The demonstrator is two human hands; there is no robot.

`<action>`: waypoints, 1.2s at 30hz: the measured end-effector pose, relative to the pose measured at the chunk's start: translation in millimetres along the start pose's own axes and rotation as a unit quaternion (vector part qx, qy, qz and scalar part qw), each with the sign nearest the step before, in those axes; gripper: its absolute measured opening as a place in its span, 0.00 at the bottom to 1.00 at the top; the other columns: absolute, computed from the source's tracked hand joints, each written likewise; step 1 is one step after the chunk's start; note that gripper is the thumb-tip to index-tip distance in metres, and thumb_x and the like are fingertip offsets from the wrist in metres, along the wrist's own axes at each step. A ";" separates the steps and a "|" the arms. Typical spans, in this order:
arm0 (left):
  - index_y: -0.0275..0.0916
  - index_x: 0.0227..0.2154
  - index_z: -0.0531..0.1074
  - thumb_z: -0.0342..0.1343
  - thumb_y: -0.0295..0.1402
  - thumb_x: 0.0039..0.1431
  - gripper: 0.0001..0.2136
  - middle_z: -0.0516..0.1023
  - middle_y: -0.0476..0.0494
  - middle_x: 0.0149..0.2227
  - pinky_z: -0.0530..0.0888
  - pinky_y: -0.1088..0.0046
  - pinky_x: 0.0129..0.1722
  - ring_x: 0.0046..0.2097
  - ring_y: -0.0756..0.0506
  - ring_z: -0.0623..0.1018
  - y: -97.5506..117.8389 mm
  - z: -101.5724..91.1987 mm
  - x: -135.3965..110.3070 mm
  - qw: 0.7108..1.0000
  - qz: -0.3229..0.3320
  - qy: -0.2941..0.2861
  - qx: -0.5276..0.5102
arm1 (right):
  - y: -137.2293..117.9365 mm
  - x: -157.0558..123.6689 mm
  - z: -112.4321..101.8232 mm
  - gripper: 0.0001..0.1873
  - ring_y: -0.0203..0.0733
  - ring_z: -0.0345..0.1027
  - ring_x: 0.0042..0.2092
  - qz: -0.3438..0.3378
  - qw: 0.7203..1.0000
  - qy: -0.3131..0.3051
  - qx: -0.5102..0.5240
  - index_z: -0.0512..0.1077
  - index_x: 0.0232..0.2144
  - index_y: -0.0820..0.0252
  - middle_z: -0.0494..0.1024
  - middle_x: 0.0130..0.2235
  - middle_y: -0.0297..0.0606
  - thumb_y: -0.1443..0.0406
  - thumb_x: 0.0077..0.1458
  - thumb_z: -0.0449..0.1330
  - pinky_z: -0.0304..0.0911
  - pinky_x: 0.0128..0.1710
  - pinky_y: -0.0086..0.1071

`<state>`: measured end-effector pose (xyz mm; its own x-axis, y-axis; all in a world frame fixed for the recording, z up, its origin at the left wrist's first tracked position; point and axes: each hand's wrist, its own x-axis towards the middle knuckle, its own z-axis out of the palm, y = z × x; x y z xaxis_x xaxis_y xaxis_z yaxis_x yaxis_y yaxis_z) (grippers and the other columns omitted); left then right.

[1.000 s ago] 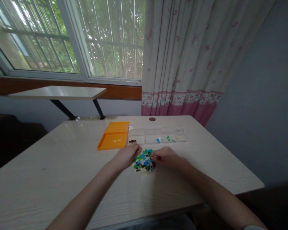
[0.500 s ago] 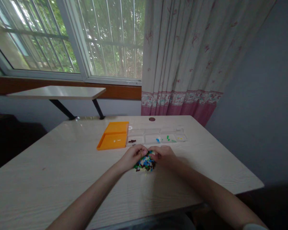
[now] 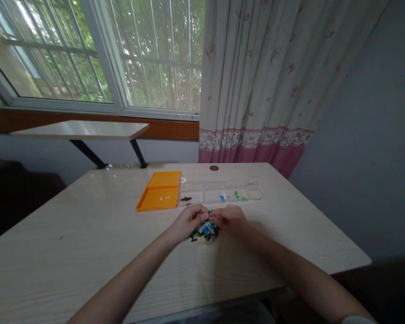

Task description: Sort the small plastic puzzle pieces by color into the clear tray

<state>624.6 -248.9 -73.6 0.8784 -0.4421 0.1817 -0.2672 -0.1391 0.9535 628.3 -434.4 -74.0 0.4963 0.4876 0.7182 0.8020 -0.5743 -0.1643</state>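
A heap of tiny building bricks (image 3: 205, 231) in blue, green, dark brown, white and cream lies on the table. Over its far side my left hand (image 3: 191, 220) is closed, thumb pressed to the fingers. My right hand (image 3: 230, 219) meets it from the other side, its fingertips also pinched together. Whatever sits between the fingertips is too small to make out. Just beyond the hands is a clear compartment tray (image 3: 203, 201), with dark brown, blue, green and yellow pieces in separate compartments of the near row.
An open orange case (image 3: 164, 186) with a few white pieces stands left of the tray. A small grey piece (image 3: 188, 204) lies at the tray's near edge. On black legs, a raised shelf (image 3: 87, 130) rises at the back left. A round brown disc (image 3: 213, 168) is set near the far edge.
My right hand's fingers have closed in toward my left fingertips, and the two hands now nearly touch. The heap and tray look the same.
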 end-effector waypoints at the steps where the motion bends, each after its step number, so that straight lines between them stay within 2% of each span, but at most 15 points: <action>1: 0.33 0.26 0.66 0.50 0.43 0.52 0.15 0.65 0.50 0.24 0.62 0.79 0.28 0.28 0.53 0.65 1.3 0.2 -0.3 1.000 0.003 0.000 0.003 | -0.2 0.2 -0.7 0.14 0.30 0.62 0.21 0.002 1.000 -0.004 0.002 0.73 0.28 0.57 0.73 0.20 0.30 0.57 0.55 0.52 0.53 0.27 0.25; 5: 0.34 0.26 0.65 0.47 0.44 0.54 0.16 0.64 0.50 0.24 0.62 0.79 0.27 0.28 0.53 0.65 9.1 -5.7 -1.2 0.998 0.025 0.037 0.033 | 1.5 1.1 -5.5 0.14 0.29 0.61 0.20 0.011 1.000 -0.004 0.010 0.72 0.28 0.58 0.72 0.19 0.30 0.58 0.55 0.51 0.53 0.26 0.24; 9: 0.35 0.26 0.65 0.44 0.42 0.56 0.15 0.64 0.50 0.24 0.62 0.79 0.27 0.28 0.52 0.65 20.8 -25.4 1.4 0.985 0.046 0.076 0.149 | 9.1 2.9 -11.7 0.11 0.29 0.61 0.20 0.013 0.998 0.067 0.003 0.72 0.26 0.58 0.69 0.16 0.29 0.60 0.53 0.54 0.54 0.26 0.24; 11: 0.35 0.26 0.65 0.43 0.42 0.57 0.15 0.64 0.50 0.23 0.60 0.79 0.25 0.26 0.52 0.64 28.6 -36.6 3.5 0.969 0.033 0.053 0.239 | 14.5 4.3 -15.8 0.09 0.29 0.60 0.19 0.012 0.994 0.106 -0.008 0.72 0.25 0.58 0.68 0.15 0.28 0.61 0.52 0.56 0.55 0.26 0.24; 15: 0.36 0.27 0.68 0.43 0.40 0.57 0.14 0.68 0.48 0.24 0.59 0.79 0.25 0.26 0.51 0.66 42.9 -53.3 2.2 0.913 0.028 -0.034 0.405 | 24.9 7.8 -26.2 0.08 0.29 0.59 0.18 0.028 0.989 0.140 -0.036 0.72 0.25 0.59 0.66 0.14 0.28 0.62 0.51 0.56 0.56 0.24 0.24; 18: 0.37 0.28 0.68 0.41 0.40 0.58 0.14 0.70 0.47 0.25 0.58 0.79 0.25 0.26 0.51 0.67 41.6 -58.2 -5.9 0.885 0.031 -0.044 0.462 | 29.5 10.2 -32.9 0.07 0.29 0.58 0.18 0.032 0.986 0.162 -0.038 0.72 0.26 0.59 0.64 0.13 0.27 0.63 0.51 0.57 0.56 0.24 0.24; 22: 0.37 0.27 0.67 0.38 0.40 0.59 0.16 0.69 0.48 0.23 0.58 0.79 0.24 0.24 0.51 0.67 20.6 -56.8 -21.9 0.884 0.002 -0.022 0.467 | 30.3 11.4 -36.3 0.04 0.29 0.58 0.18 0.023 0.983 0.182 -0.029 0.72 0.27 0.60 0.63 0.13 0.27 0.65 0.49 0.57 0.57 0.23 0.24; 25: 0.37 0.25 0.66 0.38 0.39 0.59 0.16 0.70 0.47 0.24 0.60 0.79 0.26 0.26 0.50 0.69 7.7 -55.1 -30.9 0.897 0.003 -0.046 0.440 | 29.6 10.2 -35.5 0.05 0.29 0.57 0.18 0.031 0.985 0.170 -0.023 0.72 0.27 0.60 0.62 0.13 0.26 0.65 0.49 0.57 0.57 0.23 0.24; 30: 0.37 0.27 0.67 0.38 0.40 0.59 0.16 0.72 0.46 0.26 0.62 0.78 0.28 0.29 0.49 0.70 11.2 -53.7 -34.7 0.899 0.001 -0.034 0.437 | 28.8 8.5 -34.0 0.05 0.29 0.56 0.18 0.033 0.987 0.158 -0.011 0.71 0.27 0.60 0.60 0.13 0.26 0.65 0.49 0.56 0.57 0.23 0.24; 36: 0.39 0.30 0.68 0.40 0.38 0.58 0.13 0.74 0.46 0.30 0.64 0.78 0.29 0.31 0.49 0.72 11.8 -53.0 -35.9 0.894 0.011 -0.049 0.445 | 27.5 8.6 -34.5 0.07 0.29 0.55 0.18 0.045 0.987 0.152 -0.016 0.72 0.26 0.60 0.60 0.13 0.26 0.64 0.50 0.55 0.56 0.23 0.25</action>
<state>610.9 -187.7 -56.1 0.8419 -0.5225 0.1349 -0.5318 -0.7606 0.3725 643.2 -468.7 -49.0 0.4390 0.2159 0.8722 0.7458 -0.6289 -0.2197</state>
